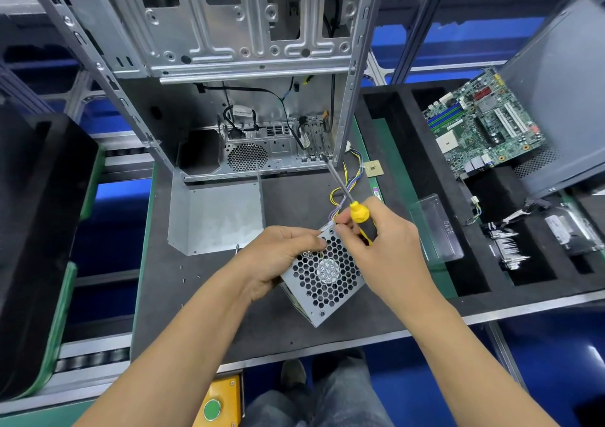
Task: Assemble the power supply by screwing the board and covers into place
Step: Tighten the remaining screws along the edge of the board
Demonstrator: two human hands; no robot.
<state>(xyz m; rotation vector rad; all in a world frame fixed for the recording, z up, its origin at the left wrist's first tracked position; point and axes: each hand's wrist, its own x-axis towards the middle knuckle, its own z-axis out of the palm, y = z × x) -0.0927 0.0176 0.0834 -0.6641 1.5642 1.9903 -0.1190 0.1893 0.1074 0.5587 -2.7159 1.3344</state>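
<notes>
The power supply [322,279] sits tilted on the dark worktop [203,295] near the front edge, its honeycomb fan grille facing up and its bundle of coloured wires [347,181] trailing off toward the open computer case [248,105] standing behind it. The left hand [278,256] curls its grip over the left far side of the housing, steadying it. The right hand [383,240] has its grip wrapped round the screwdriver [358,212] by the yellow and black handle, with the shaft pointing up and away toward the case, so the tip is not on the work. The right thumb and forefinger meet at the far corner of the grille, seemingly setting a screw there, though any screw is too small to make out.

To do this step well, I judge the screw should be seated straight in its corner hole with the fingertips first, the left hand keeping the housing from rocking. Then the driver wants turning round so its tip drops squarely into the screw head. Tightening should be gentle at the start, to avoid crossing the thread, and the wires kept out from under the cover edge
</notes>
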